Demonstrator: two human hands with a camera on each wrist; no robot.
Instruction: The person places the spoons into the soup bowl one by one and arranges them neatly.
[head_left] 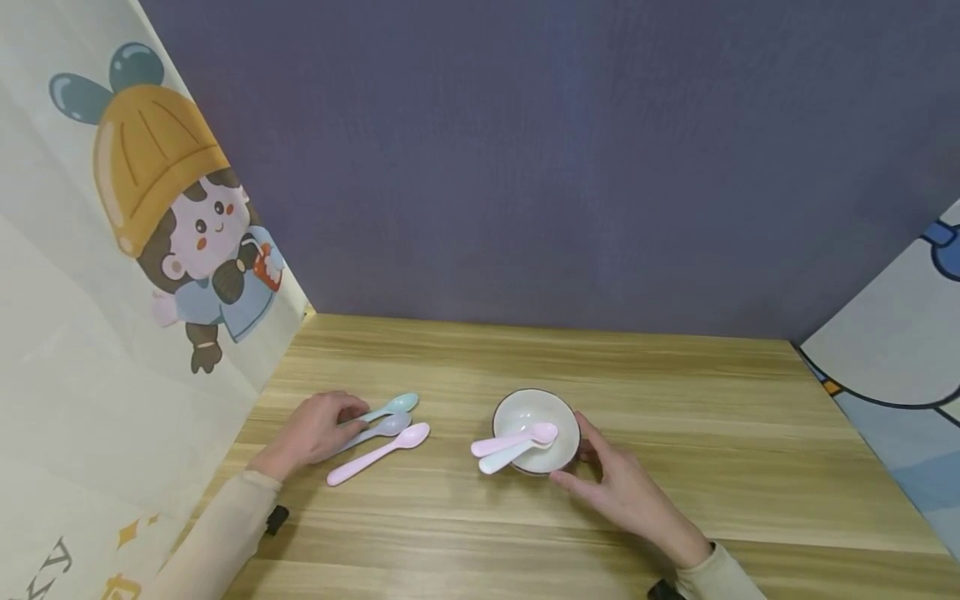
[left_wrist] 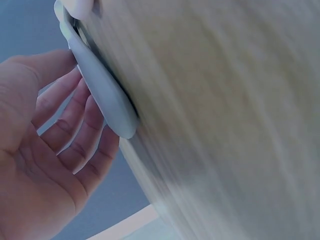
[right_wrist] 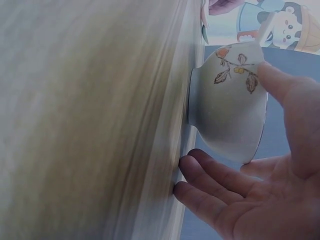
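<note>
My left hand (head_left: 322, 423) is at the handles of a pale teal spoon (head_left: 403, 403) and a lavender spoon (head_left: 393, 424), partly covering them. In the left wrist view, its thumb and fingers lie around a pale spoon handle (left_wrist: 106, 95) close over the wood; I cannot tell which spoon it belongs to. Nearer to me lies a pink spoon (head_left: 375, 454). My right hand (head_left: 626, 487) grips a white bowl (head_left: 510, 408) at its right side, thumb at the rim. In it, another pink spoon (head_left: 510, 442) and a white spoon (head_left: 504, 457) rest, their handles over the left rim.
Everything stands on a wood-grain table (head_left: 675, 400). A dark blue-grey panel (head_left: 525, 167) rises along its far edge. Cartoon-printed walls (head_left: 90, 392) flank it left and right. The bowl's outside bears a leaf-and-berry print (right_wrist: 237, 70).
</note>
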